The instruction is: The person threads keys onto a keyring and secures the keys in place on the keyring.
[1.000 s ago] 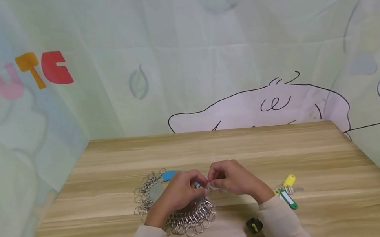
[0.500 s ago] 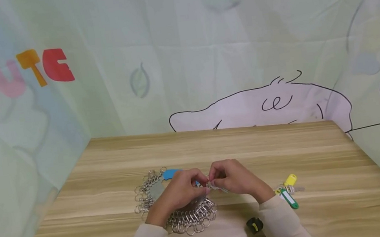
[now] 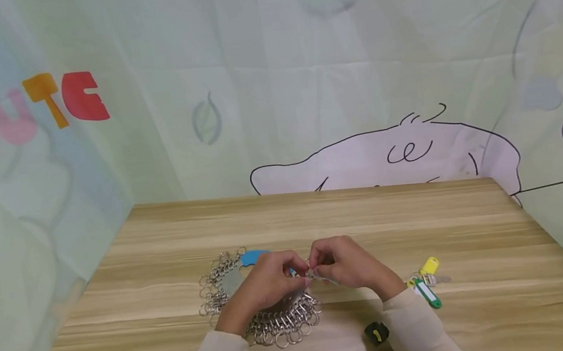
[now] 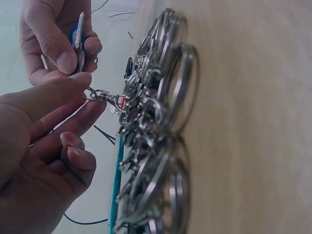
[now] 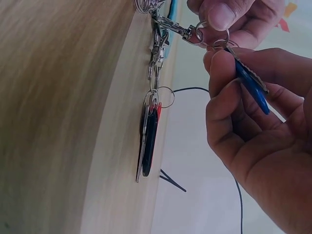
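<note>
My left hand pinches a split ring between thumb and fingertips. That ring joins a silver swivel clasp on the rim of a grey-and-blue plate. Facing it, my right hand pinches a key with a blue key tag. In the right wrist view the key's small ring meets the split ring at the fingertips; whether they are linked I cannot tell. Many clasps with rings fringe the plate, which the left forearm partly covers.
On the wooden table, to the right, lie keys with a yellow tag and a green tag. Beside the plate, another key with black and red tags hangs from a clasp. Printed cloth walls the table.
Both hands stay at nearly the same place, fingertips together over the rings. Only a slight shift of the head view shows.
</note>
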